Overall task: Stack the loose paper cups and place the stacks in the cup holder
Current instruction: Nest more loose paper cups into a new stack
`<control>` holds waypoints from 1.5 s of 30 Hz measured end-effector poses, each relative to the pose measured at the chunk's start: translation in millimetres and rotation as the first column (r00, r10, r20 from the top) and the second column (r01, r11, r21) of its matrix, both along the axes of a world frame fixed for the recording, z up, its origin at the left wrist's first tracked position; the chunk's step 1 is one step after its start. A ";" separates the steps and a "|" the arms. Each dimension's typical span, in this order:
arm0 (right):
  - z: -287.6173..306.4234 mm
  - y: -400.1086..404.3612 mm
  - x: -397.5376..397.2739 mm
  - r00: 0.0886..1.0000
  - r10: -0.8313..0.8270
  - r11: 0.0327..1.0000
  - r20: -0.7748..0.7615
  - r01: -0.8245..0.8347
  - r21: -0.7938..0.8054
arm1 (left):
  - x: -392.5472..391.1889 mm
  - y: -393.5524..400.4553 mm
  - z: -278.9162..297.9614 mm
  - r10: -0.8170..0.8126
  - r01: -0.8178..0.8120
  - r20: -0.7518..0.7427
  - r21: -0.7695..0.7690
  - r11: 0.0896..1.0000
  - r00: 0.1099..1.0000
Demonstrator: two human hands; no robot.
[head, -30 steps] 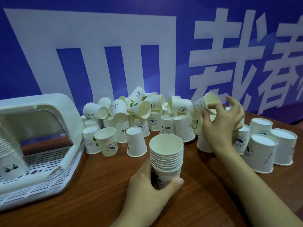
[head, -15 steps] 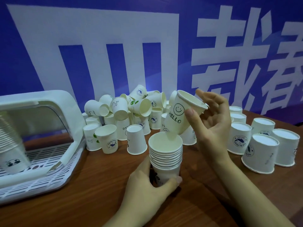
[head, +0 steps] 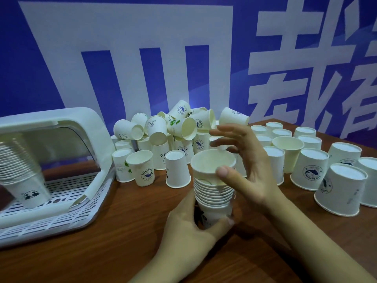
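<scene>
Item: upright nested stack of white paper cups, centre-front on brown wood-grain table. Change vs. half a sec ago: the "HELLO" smiley cup then tilted over the stack in the right hand is now seated as top cup, rim level, so stack is one cup taller; stack itself hasn't moved. Meaning: one more loose cup done, many left; stack not yet in holder. Left hand: wraps the stack's bottom cup from the near side, thumb across front, fingers round the back, steadying it on the table. Right hand: has let go, fingers spread and mostly straight beyond the rim, thumb tip just at the top cup's near rim, holding nothing; forearm comes in from lower right. Surrounds: jumbled pile of loose white printed paper cups behind the stack; rows of upside-down white cups to the right; white plastic cup holder w/ slotted base at left, one tall stack already inside, leaning. Blue-and-white banner behind.
</scene>
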State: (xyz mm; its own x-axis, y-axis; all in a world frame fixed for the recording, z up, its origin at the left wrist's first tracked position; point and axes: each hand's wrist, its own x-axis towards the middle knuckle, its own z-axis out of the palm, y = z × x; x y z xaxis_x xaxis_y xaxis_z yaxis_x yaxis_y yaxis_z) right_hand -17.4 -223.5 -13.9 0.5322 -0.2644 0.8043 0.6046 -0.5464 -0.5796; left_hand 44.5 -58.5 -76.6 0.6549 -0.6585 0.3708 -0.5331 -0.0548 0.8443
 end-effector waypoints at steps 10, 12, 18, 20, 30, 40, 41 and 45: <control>-9.5 0.9 6.8 0.962 -0.261 0.926 0.079 0.273 -0.261 | -1.0 0.8 0.8 0.030 -0.030 0.042 -0.010 1.000 0.999; -13.8 3.2 8.7 0.975 -0.222 0.952 0.008 0.219 -0.213 | -0.7 -0.1 0.6 0.046 -0.046 0.033 -0.006 0.999 0.998; -14.6 -11.0 10.5 0.935 -0.348 0.934 -0.072 0.353 0.058 | -2.2 0.8 2.6 0.063 -0.063 0.034 0.021 0.998 0.997; -13.5 -25.5 9.4 0.826 -0.536 0.836 -0.175 0.548 0.025 | -1.1 1.4 2.0 0.062 -0.063 0.030 0.037 0.997 0.998; -17.6 -40.3 9.6 0.336 -0.793 0.592 -0.508 0.620 -0.515 | 1.6 2.2 0.4 0.036 -0.036 0.005 0.045 0.998 0.999; -13.6 -36.5 7.1 0.248 -0.856 0.495 -0.453 0.646 -0.581 | 0.7 2.1 0.1 0.026 -0.026 -0.008 0.046 0.999 1.000; -13.9 -36.4 6.8 0.271 -0.857 0.498 -0.439 0.655 -0.568 | 0.6 1.8 0.3 0.025 -0.025 -0.007 0.040 0.999 1.000; -11.5 -33.7 5.2 0.458 -0.769 0.623 -0.446 0.692 -0.365 | -0.1 1.3 -0.7 0.032 -0.032 0.008 0.020 0.999 0.999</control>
State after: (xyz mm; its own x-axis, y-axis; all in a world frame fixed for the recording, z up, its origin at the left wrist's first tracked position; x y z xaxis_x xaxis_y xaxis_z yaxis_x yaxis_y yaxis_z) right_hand -12.2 -257.1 -25.4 0.5096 -0.6881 0.5165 -0.4252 -0.7233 -0.5441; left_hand 44.3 -57.3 -77.2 0.6728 -0.6448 0.3628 -0.5374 -0.0889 0.8386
